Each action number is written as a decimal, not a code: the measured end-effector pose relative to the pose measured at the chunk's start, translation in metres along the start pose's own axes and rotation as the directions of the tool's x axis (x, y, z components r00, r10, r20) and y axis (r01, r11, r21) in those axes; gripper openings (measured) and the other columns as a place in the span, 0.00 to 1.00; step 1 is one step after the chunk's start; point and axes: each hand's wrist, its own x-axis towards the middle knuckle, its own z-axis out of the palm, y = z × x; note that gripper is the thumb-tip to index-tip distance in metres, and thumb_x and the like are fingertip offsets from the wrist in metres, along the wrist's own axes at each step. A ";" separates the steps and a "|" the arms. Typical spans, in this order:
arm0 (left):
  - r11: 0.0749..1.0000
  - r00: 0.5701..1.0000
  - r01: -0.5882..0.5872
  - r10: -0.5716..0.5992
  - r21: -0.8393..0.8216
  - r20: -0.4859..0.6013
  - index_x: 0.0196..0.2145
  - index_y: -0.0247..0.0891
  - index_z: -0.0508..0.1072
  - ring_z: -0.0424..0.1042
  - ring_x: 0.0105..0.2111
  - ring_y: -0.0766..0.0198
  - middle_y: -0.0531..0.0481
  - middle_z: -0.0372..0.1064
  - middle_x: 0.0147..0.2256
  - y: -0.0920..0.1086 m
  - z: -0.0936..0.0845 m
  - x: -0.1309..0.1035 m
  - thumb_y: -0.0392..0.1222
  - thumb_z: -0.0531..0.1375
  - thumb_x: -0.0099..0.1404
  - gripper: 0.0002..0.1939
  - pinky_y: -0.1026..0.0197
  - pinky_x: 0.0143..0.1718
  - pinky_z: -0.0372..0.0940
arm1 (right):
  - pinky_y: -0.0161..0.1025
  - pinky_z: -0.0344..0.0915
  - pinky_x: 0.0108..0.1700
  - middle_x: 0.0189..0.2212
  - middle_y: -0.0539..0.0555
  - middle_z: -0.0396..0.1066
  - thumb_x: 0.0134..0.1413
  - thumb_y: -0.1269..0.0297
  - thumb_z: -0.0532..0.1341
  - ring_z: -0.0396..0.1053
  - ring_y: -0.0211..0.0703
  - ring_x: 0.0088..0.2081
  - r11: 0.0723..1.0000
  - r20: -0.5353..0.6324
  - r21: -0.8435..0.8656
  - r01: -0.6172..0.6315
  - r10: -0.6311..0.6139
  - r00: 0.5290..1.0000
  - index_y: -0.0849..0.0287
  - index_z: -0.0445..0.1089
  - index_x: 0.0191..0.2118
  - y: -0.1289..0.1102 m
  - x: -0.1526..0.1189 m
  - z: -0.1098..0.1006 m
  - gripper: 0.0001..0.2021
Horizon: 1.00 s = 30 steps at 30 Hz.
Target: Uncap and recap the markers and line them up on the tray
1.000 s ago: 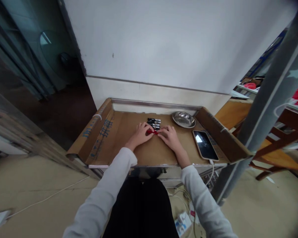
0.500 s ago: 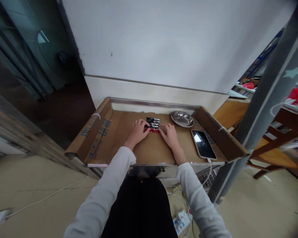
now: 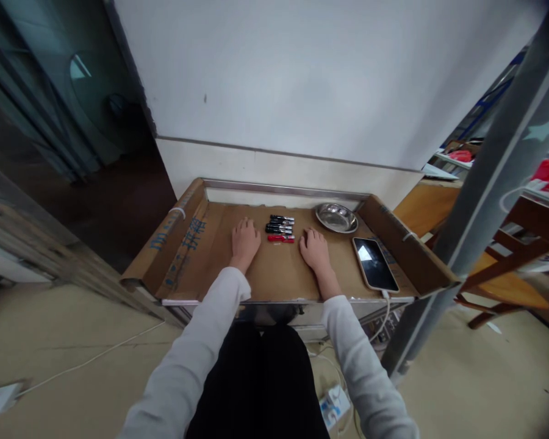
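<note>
Several black marker pens [image 3: 280, 224] lie side by side in a row on the cardboard-covered table, with silvery labels on their barrels. A red marker pen [image 3: 280, 239] lies at the near end of the row, parallel to them. To the left of the pens, my left hand [image 3: 246, 242] rests palm down on the cardboard, fingers stretched forward and holding nothing. On the other side, my right hand [image 3: 315, 249] also lies flat and open, apart from the pens.
A shiny metal bowl [image 3: 337, 217] stands at the back right. In front of it lies a phone [image 3: 375, 264] with a white cable plugged in. Upright cardboard flaps [image 3: 407, 244] edge both sides of the table. A grey metal post [image 3: 478, 183] rises at the right.
Both hands have moved off the ends of the pen row, the left one to the left and the right one slightly to the right. The red pen now shows fully.
</note>
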 end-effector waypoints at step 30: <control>0.856 0.889 -0.442 0.458 -0.268 -0.004 0.36 0.39 0.67 0.66 0.38 0.62 0.49 0.65 0.36 0.015 -0.019 -0.012 0.41 0.52 0.65 0.07 0.59 0.42 0.61 | 0.43 0.56 0.42 0.36 0.57 0.64 0.55 0.63 0.54 0.60 0.49 0.40 0.948 -0.023 0.138 0.288 -0.287 0.958 0.57 0.68 0.37 -0.014 -0.011 -0.015 0.08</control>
